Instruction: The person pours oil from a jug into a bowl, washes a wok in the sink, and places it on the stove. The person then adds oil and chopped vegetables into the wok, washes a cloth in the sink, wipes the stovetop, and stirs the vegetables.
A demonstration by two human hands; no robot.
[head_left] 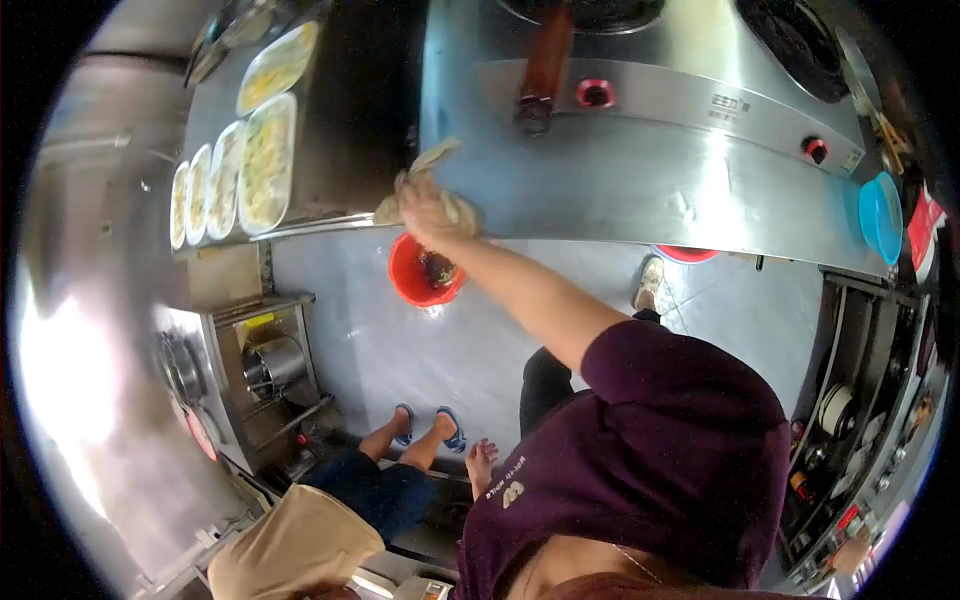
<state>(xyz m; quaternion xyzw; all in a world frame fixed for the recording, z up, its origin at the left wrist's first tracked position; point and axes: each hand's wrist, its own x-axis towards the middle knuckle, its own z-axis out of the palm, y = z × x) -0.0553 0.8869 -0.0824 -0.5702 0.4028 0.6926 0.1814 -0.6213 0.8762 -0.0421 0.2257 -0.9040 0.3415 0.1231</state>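
My right hand (425, 208) is closed over a crumpled tan cloth (460, 213) and presses it on the steel counter (620, 180) near its front edge. The right arm reaches across from my dark purple sleeve. Directly below that edge stands a red bucket (408, 272) with dark liquid and some scraps inside. My left hand (482, 464) hangs low beside my body, fingers apart and nothing in it. A dark panel (360, 110) lies left of the cloth.
White trays of pale food (268, 165) line the counter's left end. A reddish-brown bottle-like object (548, 60) is by the stove knob (595, 93). At the right is a blue bowl (881, 218). A co-worker in a tan top (295, 545) is at lower left, near a metal rack (255, 310).
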